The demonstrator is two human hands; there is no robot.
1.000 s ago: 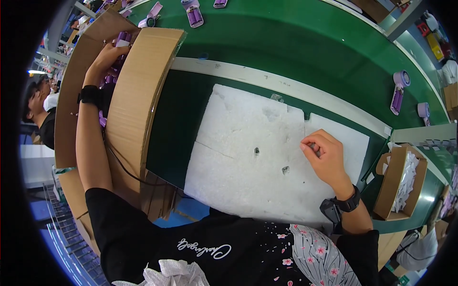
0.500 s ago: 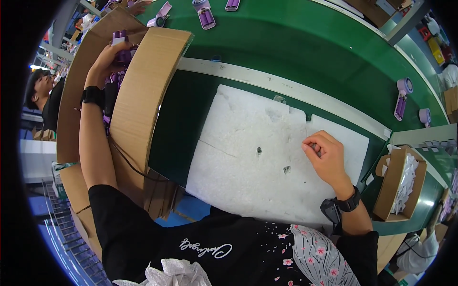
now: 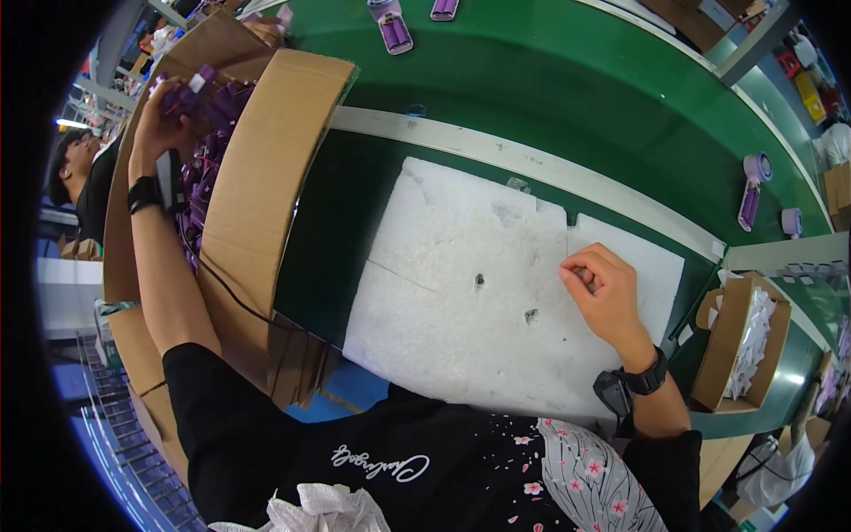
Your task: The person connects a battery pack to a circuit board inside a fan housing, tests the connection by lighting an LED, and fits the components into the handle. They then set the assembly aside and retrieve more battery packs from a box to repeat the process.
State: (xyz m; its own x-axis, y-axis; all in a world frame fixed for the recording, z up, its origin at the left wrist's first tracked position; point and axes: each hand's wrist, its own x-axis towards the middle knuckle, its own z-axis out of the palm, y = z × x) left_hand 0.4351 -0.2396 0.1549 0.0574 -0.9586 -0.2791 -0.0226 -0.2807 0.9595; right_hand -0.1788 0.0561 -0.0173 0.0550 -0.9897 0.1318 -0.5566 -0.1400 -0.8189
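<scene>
Left hand (image 3: 158, 120) inside big cardboard box (image 3: 266, 177), grip closed around purple part (image 3: 184, 96), among other purple parts. Right hand (image 3: 607, 293) rests on white foam sheet (image 3: 461, 284), fingers curled; if holding anything, cannot tell.

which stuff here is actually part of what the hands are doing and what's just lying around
In use:
left hand grasping a purple part in the big cardboard box
right hand curled on the white foam sheet

Lying about:
purple devices on the green conveyor belt
small cardboard box of white packets
purple tape rolls
</scene>
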